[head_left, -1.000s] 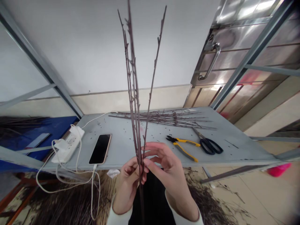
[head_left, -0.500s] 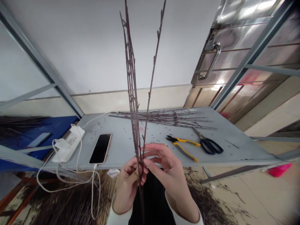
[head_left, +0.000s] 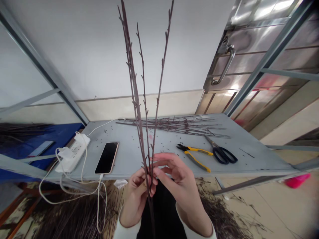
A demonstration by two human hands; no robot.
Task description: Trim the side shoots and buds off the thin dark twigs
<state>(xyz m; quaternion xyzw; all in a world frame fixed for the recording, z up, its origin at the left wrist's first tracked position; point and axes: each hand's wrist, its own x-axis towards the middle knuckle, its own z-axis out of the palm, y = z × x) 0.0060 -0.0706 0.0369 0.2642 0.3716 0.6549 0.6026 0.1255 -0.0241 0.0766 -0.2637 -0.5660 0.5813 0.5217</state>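
Upright in front of me stands a cluster of thin dark brown twigs (head_left: 137,96) with small buds, joined low down into one thicker stem. My left hand (head_left: 136,192) is closed around the lower part of this branch. At the junction, the thumb and fingers of my right hand (head_left: 175,177) pinch a twig (head_left: 157,106) that leans off to the right. A middle twig (head_left: 144,76) stands apart from the tight group on the left. The fingertips partly hide where the twigs meet.
On the grey table lie more twigs (head_left: 184,125), yellow-handled pliers (head_left: 196,156), scissors (head_left: 224,155) and a phone (head_left: 107,158) on a charging cable. A white power strip (head_left: 73,152) sits at the left edge. Cut twigs (head_left: 72,215) cover the floor below. Metal posts (head_left: 269,59) flank the table.
The left group of twigs has tilted further left, and one middle twig now stands separate from it. The right twig has shifted slightly left. Both hands stay in nearly the same place.
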